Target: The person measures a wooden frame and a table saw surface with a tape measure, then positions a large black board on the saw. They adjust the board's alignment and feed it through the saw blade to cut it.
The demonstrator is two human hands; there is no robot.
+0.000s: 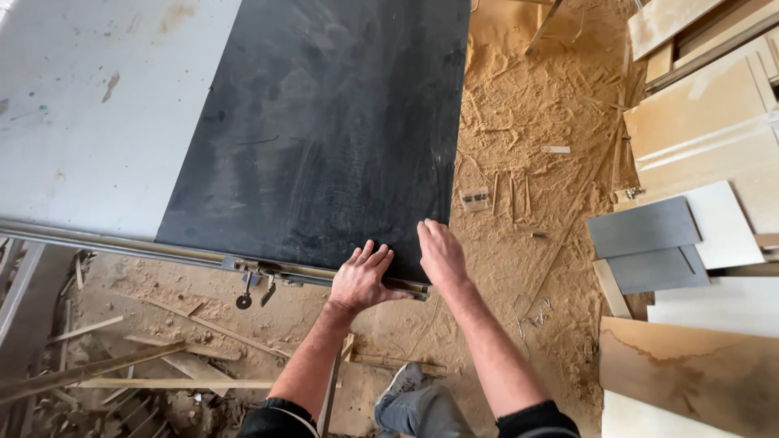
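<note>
A pale grey saw table [89,113], smooth laminate flecked with paint spots and brown smears, fills the upper left. On it lies a large black panel [324,122], flat, matte and rectangular, its surface dusted and streaked with faint wipe marks; its right long edge overhangs the floor and its near short edge sits against a metal guide rail [122,245] that runs along the table's front. The floor [527,130] is thick with tan sawdust and thin wood slivers (loose and fluffy, with a few pale strips lying in it). To the right lean and lie offcut boards [714,122] in beige, white and brown, and among them two small grey panels [649,243], smooth and square-cornered, overlapping each other. Lower left, a heap of rough timber scraps [122,373] lies in the dust.

The left hand [361,280] rests flat on the black panel's near edge, fingers spread and extended, palm down, heel over the rail; it presses rather than clasps. The right hand [441,253] sits just beside it at the panel's near right corner, fingers straight and together on the top face, thumb side toward the corner edge, nothing clenched. Below, a grey shoe [399,385] and blue jeans show.
</note>
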